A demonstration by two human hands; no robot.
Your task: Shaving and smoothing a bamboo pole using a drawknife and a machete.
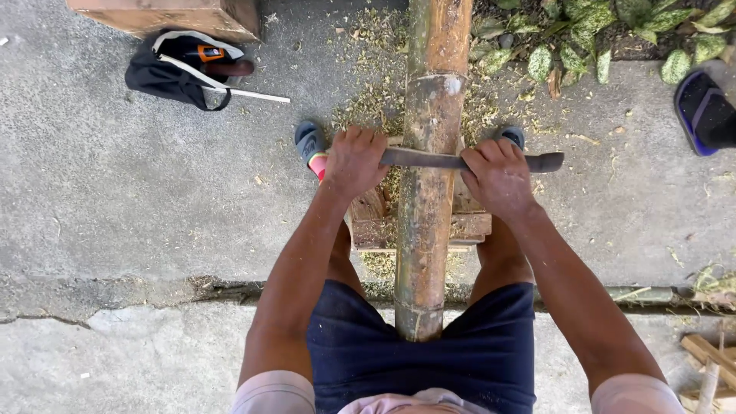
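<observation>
1. Left hand is closed tight around the handle end of a long flat dark metal blade. A bit of pink handle shows just under this hand.
2. Right hand is closed too, pressing down on the other part of the blade. The blade's blunt tip sticks out past this hand.
3. The blade lies sideways across a thick round brown bamboo pole, touching its top between the two hands.
4. The bamboo pole runs straight away from the person, between the knees. Its near end sits at the dark blue shorts.
5. Under the pole, just below the hands, is a low rough wooden block. The pole rests on it.
6. Small pale shavings lie all over the grey concrete ground around the pole.
7. Blue sandals are on the feet, one near each side of the pole.
8. A black bag with a white strap lies on the ground, far to the left.
9. Green leaves lie at the top right, near the pole's far end.
</observation>
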